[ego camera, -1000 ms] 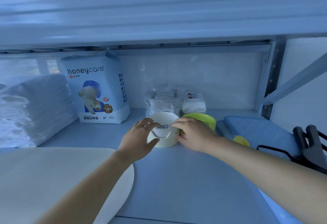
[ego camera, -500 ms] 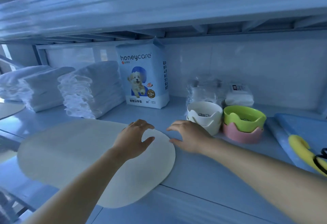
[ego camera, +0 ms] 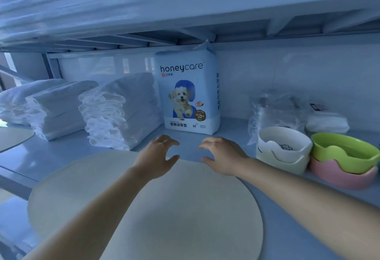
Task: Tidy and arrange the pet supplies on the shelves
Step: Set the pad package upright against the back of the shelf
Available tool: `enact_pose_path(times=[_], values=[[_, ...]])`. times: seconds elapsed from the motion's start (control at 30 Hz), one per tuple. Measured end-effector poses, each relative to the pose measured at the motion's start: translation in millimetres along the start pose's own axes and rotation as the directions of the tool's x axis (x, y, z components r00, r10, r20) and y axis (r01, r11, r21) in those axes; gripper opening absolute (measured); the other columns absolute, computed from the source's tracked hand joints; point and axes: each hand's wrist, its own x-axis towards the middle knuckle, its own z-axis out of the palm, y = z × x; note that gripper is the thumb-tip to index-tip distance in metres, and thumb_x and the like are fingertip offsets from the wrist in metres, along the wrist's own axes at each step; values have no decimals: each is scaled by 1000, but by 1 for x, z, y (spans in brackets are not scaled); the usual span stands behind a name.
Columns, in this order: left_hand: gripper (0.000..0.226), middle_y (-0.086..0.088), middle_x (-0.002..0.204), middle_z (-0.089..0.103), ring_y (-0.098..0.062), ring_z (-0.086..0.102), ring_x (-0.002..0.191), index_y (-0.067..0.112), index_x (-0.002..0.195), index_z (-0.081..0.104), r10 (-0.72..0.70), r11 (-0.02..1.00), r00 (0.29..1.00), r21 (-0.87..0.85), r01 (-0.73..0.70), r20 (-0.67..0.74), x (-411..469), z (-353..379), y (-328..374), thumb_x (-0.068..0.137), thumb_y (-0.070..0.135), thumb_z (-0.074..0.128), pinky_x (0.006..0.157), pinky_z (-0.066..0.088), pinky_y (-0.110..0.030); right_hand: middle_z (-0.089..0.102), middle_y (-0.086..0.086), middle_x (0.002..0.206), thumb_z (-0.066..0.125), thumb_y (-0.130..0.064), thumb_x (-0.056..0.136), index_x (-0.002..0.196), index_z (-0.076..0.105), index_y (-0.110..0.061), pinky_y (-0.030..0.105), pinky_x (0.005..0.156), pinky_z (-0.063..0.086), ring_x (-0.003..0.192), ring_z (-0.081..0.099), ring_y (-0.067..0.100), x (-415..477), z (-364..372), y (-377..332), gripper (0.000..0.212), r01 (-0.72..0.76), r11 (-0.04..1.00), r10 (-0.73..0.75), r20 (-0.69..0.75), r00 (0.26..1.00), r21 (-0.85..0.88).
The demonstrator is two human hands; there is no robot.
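Stacks of folded white pads (ego camera: 115, 114) are lying on the shelf (ego camera: 230, 131) to the left of the honeycare pack (ego camera: 187, 95), the nearest stack just beside it; the pack is standing upright at the back. The round mat (ego camera: 148, 202) is lying flat in front of the pack; its far edge is passing under both hands. The left hand (ego camera: 156, 157) is hovering in front of the pack, slightly left of its centre, fingers spread and loosely curved, holding nothing; the right hand (ego camera: 223, 157) is mirroring it slightly right of centre, likewise empty; contact with the mat cannot be determined. The pack is standing just beyond the fingertips, apart from them. The white bowl (ego camera: 283, 148) is standing right of the pack; the green bowl (ego camera: 345, 153) is nesting in the pink bowl (ego camera: 341, 178) further right. One second earlier both hands were gripping the white bowl; half a second earlier they were hovering nearer that bowl; now they are facing the pack.
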Motion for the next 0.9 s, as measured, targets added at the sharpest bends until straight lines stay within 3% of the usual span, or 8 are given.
enact_pose_path(times=[0.17,0.3,0.5,0.6,0.73,0.9], values=[[41,11,134,44,-13,48,118,33,128,49,36,999,999,14,-37,10,36,7,-39,88,41,55,87,45,-29,45,-6,134,50,-32,93,130,51,-19,26,84,37,121,43,16,38,17,6,39,-81,994,79,-27,997,-74],[44,12,137,40,-13,46,121,33,131,46,99,995,995,15,-99,21,57,15,-64,89,42,54,86,47,-31,34,0,146,50,-32,92,132,50,-19,32,99,36,133,32,18,58,30,13,41,-134,979,126,-59,990,-155],[53,7,147,25,-20,38,128,35,138,35,203,979,979,23,-203,13,84,26,-86,89,43,53,86,51,-35,14,3,156,48,-32,92,141,37,-20,38,109,27,142,16,21,77,49,17,52,-245,944,210,-172,963,-220],[59,5,153,15,-22,26,136,36,142,26,243,969,970,42,-243,-5,99,29,-92,89,43,52,87,52,-39,1,0,158,44,-34,94,146,26,-24,44,113,20,145,4,22,86,54,19,56,-289,926,251,-176,952,-244],[68,5,156,3,-23,10,141,38,145,15,264,964,964,33,-264,-1,115,34,-102,89,40,53,88,50,-40,-3,-1,159,46,-32,93,146,25,-25,48,112,19,145,-1,21,98,57,20,58,-300,909,254,-187,949,-290],[71,3,157,-7,-27,3,143,37,147,11,233,972,972,4,-233,3,127,55,-109,90,40,52,106,35,-42,-9,-4,158,44,-34,93,146,23,-28,55,111,16,145,-6,21,109,65,23,57,-358,884,314,-186,931,-301]])
